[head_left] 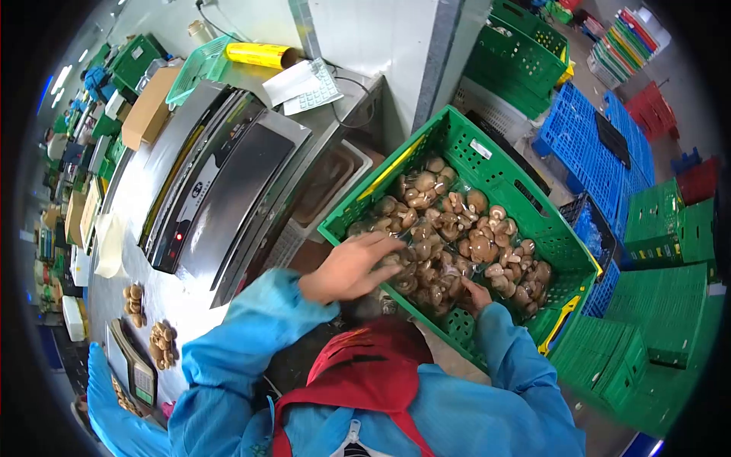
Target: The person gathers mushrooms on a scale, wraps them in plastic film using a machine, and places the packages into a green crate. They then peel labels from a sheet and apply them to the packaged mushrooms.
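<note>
A green plastic crate [495, 179] stands in front of me, holding several clear plastic bags of brown mushrooms [481, 245]. My left hand [352, 266] is over the crate's near left side, its fingers stretched out and apart against the bags there. Inside the near side of the crate, my right hand [477, 295] has its thumb and fingers closed on the edge of a mushroom bag; part of its grip is hidden.
To the left is a steel wrapping machine [221, 175], with loose mushrooms [161, 344] and a scale [135, 369] on the table below. A yellow roll [259, 55] lies behind. Stacked green crates [647, 320] and blue pallets [586, 145] stand to the right.
</note>
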### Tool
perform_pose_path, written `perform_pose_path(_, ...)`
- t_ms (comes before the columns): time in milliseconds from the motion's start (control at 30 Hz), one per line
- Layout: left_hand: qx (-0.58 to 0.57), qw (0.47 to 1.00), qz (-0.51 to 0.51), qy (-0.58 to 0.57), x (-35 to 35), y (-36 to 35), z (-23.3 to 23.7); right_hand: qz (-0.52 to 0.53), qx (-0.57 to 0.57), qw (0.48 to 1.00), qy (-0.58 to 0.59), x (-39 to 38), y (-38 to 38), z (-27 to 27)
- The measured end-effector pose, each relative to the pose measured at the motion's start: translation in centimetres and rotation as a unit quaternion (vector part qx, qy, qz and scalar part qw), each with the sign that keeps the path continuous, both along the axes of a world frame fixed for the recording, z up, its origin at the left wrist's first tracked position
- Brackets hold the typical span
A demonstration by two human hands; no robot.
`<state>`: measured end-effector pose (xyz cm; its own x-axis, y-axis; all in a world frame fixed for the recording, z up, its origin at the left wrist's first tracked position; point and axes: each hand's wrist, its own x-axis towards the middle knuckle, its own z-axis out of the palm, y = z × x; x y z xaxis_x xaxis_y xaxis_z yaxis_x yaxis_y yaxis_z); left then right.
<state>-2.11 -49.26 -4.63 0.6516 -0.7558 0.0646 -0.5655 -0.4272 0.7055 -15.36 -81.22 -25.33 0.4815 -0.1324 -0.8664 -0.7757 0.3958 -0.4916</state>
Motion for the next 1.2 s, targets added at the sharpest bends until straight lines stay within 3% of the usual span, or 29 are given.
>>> perform_pose_path(67, 0.092, 0.99, -0.048, -0.096, 2.1, -2.9, -3.4, 0.0, -0.016, 1.0, -0.001, -0.7, -0.3, 0.5)
perform_pose_path(100, 0.172, 0.977, -0.081, -0.095, 3.3, -3.9, -5.0, -0.021, -0.028, 0.999, -0.005, -0.9, -0.1, 0.3)
perform_pose_path(133, 0.175, 0.977, -0.084, -0.093, 4.2, -4.9, -6.6, -0.024, -0.024, 0.999, -0.003, -1.0, -0.1, 0.0)
perform_pose_path(200, 0.385, 0.919, -0.062, -0.063, 5.6, -6.6, -10.0, 0.003, -0.015, 1.0, -0.013, -0.9, -0.3, -0.7)
perform_pose_path(367, 0.39, 0.903, -0.079, -0.164, 6.5, -5.9, -17.7, -0.01, -0.059, 0.998, -0.03, -2.0, 1.1, 0.6)
perform_pose_path(567, 0.472, 0.851, -0.109, -0.203, 5.3, -6.4, -18.0, -0.006, -0.028, 0.998, -0.047, -3.9, -1.5, -3.0)
perform_pose_path(633, 0.406, 0.87, -0.068, -0.271, 5.0, -5.9, -20.3, -0.005, -0.042, 0.998, -0.04, -4.1, -1.3, -2.4)
perform_pose_path(667, 0.407, 0.87, -0.061, -0.27, 5.2, -5.9, -21.3, -0.006, -0.058, 0.998, -0.031, -3.9, -1.4, -1.9)
perform_pose_path(733, 0.316, 0.919, -0.035, -0.234, 5.6, -6.0, -20.3, 0.012, -0.087, 0.996, -0.001, -2.9, -0.9, 0.1)
perform_pose_path(767, 0.308, 0.931, -0.048, -0.192, 6.0, -5.8, -19.8, 0.129, -0.313, 0.935, -0.11, -2.7, -0.5, 0.4)
perform_pose_path(800, 0.31, 0.93, -0.041, -0.19, 6.4, -5.6, -19.4, 0.232, -0.514, 0.799, -0.211, -2.6, 0.0, 1.0)
perform_pose_path(900, 0.302, 0.934, -0.061, -0.182, 6.5, -5.1, -19.7, 0.29, -0.512, 0.72, -0.369, 3.2, 4.0, 6.3)
perform_pose_path(1000, 0.333, 0.929, -0.058, -0.152, 6.0, -5.6, -16.5, 0.33, -0.516, 0.691, -0.384, 7.8, 8.3, 4.3)
perform_pose_path(1067, 0.355, 0.922, -0.061, -0.145, 6.4, -5.5, -17.0, 0.48, -0.578, 0.589, -0.299, 7.9, 10.4, 2.1)
perform_pose_path(1200, 0.413, 0.899, -0.1, -0.1, 6.0, -5.8, -16.7, 0.492, -0.523, 0.606, -0.343, 7.8, 8.9, 1.1)
